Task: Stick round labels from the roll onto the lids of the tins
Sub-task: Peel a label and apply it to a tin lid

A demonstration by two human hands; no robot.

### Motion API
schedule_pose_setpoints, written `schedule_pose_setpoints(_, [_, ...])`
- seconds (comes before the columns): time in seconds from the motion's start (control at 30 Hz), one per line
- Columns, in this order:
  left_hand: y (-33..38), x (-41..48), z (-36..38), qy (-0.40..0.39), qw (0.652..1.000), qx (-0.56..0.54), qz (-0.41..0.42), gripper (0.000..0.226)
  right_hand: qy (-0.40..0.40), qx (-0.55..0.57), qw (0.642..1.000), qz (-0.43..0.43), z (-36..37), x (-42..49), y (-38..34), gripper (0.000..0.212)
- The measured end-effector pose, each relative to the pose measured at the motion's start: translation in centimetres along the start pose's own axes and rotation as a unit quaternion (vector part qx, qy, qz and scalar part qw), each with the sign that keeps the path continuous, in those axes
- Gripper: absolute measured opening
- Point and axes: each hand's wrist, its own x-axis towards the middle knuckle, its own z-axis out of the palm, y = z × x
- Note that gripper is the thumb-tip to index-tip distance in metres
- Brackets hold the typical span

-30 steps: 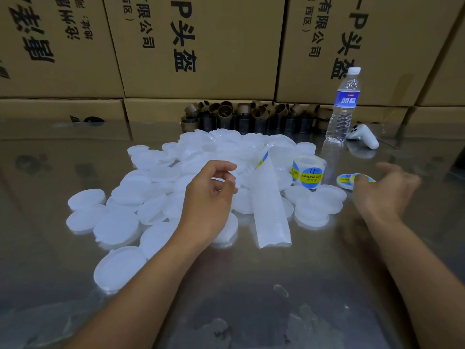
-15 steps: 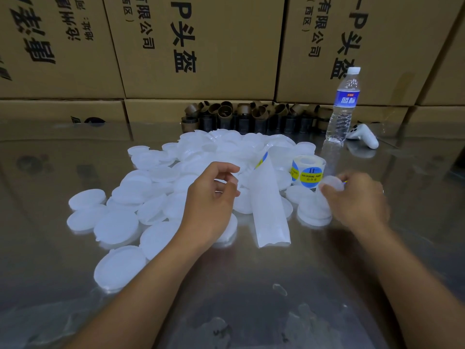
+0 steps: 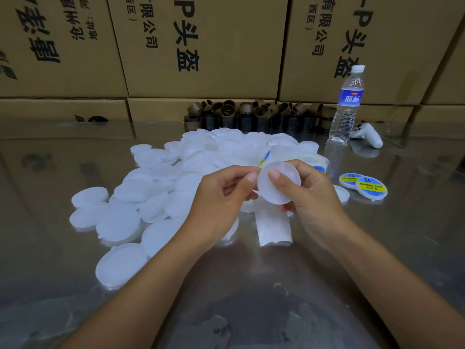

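Since a moment ago the right hand [image 3: 314, 197] has come in from beside the label roll [image 3: 317, 162] and lifted a plain white lid [image 3: 280, 187] off the table [image 3: 251, 285]. Its thumb lies across the lid's face and its fingers curl behind. The left hand [image 3: 221, 195] has met it, thumb and curled fingers pinching the lid's left rim. Below them lies the backing strip [image 3: 273, 227]. To the left sprawls the pile of bare lids [image 3: 118, 222]; to the right, two labelled lids [image 3: 372, 188] overlap. A water bottle [image 3: 347, 104] stands behind them.
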Motion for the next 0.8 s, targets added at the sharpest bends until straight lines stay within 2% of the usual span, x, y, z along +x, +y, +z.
schedule_pose_setpoints(0.13, [-0.08, -0.01, 0.07, -0.016, 0.999, -0.029, -0.027, 0.018, 0.009, -0.005, 1.000, -0.003, 0.17, -0.02, 0.08, 0.029])
schedule_pose_setpoints(0.27, [-0.17, 0.15, -0.05, 0.046, 0.998, -0.030, -0.025, 0.005, 0.088, -0.009, 0.996, 0.018, 0.32, 0.22, 0.52, 0.044])
schedule_pose_setpoints(0.33, [-0.19, 0.16, -0.08, 0.082, 0.997, 0.012, 0.004, 0.012, 0.118, -0.010, 0.993, 0.029, 0.42, 0.31, 0.50, 0.048])
schedule_pose_setpoints(0.43, [-0.35, -0.18, 0.13, 0.088, 0.981, 0.151, 0.085, 0.018, 0.048, 0.011, 0.997, 0.051, 0.65, 0.15, 0.22, 0.060])
schedule_pose_setpoints(0.5, [-0.61, -0.41, 0.17, 0.078, 0.964, 0.216, 0.131, 0.012, -0.007, 0.014, 0.999, 0.050, 0.82, -0.08, 0.17, 0.050])
schedule_pose_setpoints(0.6, [-0.71, -0.42, 0.06, 0.060, 0.960, 0.235, 0.143, 0.011, -0.011, 0.034, 0.999, 0.038, 0.74, -0.09, 0.25, 0.018])
schedule_pose_setpoints(0.7, [-0.34, -0.38, 0.22, 0.072, 0.973, 0.184, 0.119, 0.021, -0.009, 0.049, 0.998, 0.044, 0.46, 0.07, 0.28, 0.018])
schedule_pose_setpoints(0.8, [-0.06, 0.10, 0.12, 0.131, 0.987, 0.081, 0.041, 0.024, -0.027, 0.035, 0.998, 0.042, 0.50, 0.11, 0.34, 0.017])
